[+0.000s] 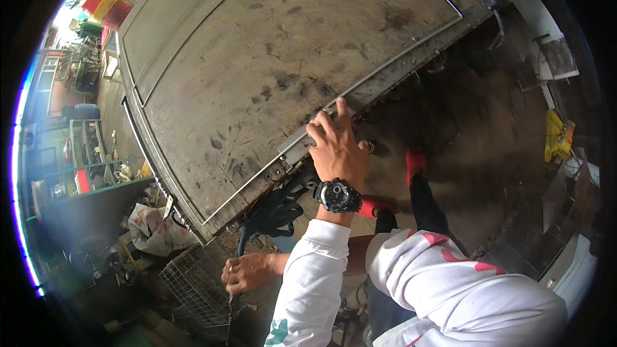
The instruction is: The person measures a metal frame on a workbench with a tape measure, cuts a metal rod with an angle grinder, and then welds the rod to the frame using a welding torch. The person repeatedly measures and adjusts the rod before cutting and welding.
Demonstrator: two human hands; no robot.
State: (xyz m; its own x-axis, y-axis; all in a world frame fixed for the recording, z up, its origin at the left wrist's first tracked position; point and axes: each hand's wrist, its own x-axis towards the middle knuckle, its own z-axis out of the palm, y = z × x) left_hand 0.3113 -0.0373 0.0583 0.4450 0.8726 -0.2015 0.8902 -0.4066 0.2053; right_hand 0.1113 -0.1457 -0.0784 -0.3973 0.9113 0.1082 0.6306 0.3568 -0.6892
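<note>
White sleeves fill the foreground. Right hand (247,271), low beside a wire basket (193,286), has its grip closed on a dark hose or handle (239,250); left hand (335,148), fingers spread, presses the metal strip (360,93) on the rusty worktop (257,71). Sharp edging could cut those fingers, and the black straps (276,209) below could snag the tool.

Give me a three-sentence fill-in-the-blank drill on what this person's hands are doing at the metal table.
The left hand, fingers on a metal strip at the table edge, wears a black ____ on its wrist.
The right hand has its grip on a dark cord beside a wire ____.
Both sleeves are mainly ____.

Missing words: watch; basket; white
</note>
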